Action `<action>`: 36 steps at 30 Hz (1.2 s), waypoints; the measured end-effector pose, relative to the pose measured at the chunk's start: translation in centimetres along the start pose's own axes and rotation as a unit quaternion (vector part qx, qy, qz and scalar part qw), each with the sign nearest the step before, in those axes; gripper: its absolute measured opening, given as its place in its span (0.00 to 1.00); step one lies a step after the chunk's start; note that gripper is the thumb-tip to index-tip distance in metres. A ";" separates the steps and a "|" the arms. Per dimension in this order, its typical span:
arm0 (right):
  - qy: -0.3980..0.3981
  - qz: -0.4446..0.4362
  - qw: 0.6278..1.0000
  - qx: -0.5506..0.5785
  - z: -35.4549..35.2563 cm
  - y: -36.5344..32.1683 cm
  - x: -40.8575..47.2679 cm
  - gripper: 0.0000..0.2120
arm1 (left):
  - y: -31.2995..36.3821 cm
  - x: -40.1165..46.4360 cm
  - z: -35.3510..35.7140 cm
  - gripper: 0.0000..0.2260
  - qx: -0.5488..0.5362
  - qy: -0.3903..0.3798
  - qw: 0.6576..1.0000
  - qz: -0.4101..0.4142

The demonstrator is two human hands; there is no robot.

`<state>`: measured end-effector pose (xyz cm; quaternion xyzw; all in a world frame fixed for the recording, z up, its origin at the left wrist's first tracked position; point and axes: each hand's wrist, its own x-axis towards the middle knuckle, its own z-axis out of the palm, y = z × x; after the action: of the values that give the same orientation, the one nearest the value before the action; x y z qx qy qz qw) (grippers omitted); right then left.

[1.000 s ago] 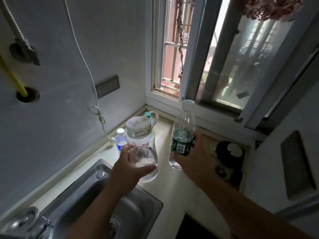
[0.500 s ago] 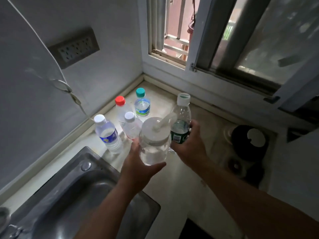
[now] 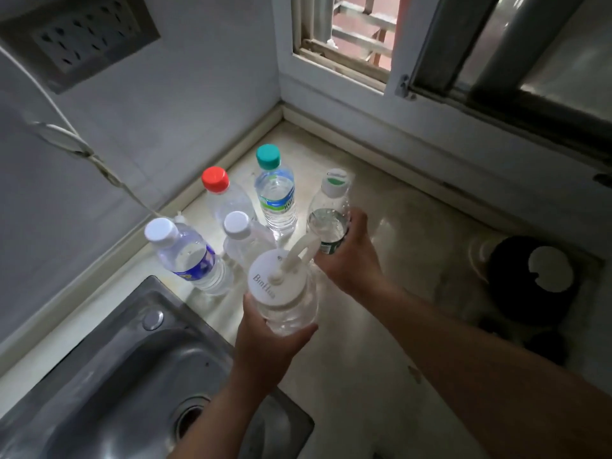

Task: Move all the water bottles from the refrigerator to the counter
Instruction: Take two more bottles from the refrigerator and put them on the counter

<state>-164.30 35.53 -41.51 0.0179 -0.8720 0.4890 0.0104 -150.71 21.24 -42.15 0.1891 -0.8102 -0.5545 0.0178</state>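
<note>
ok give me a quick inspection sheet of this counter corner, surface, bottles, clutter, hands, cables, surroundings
surface: pale counter, glossy, set in a wall corner beside a steel sink
job's things: four capped bottles stand on the counter: red-capped bottle, teal-capped bottle, blue-labelled bottle, small white-capped bottle; two more are in hand
clutter: dark round object at the right, unclear what it is
hands: left hand grips the wide-lid bottle; right hand grips the green-labelled bottle
cables: white cord runs down the wall towards the counter
surroundings: wall socket, window partly open
</note>
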 end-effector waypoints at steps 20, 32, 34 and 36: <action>-0.017 -0.109 0.994 -0.010 4.1 1.2 1.5 0.37 | -4.4 0.1 -4.6 0.46 0.063 0.045 0.996 -0.047; -0.039 -0.064 0.997 -0.021 3.3 0.7 -0.1 0.40 | -4.7 0.5 -4.5 0.44 0.068 0.097 0.992 -0.051; -0.049 -0.054 0.997 -0.019 2.9 0.5 -0.6 0.41 | -4.6 0.4 -4.6 0.43 0.074 0.092 0.992 -0.053; -0.060 -0.037 0.997 -0.017 2.4 0.4 -1.1 0.41 | -4.3 0.3 -4.8 0.43 0.081 0.084 0.992 -0.042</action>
<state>-163.26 33.70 -43.12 0.0794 -0.8781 0.4713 -0.0237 -148.68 15.55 -44.24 0.2697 -0.8396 -0.4692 0.0467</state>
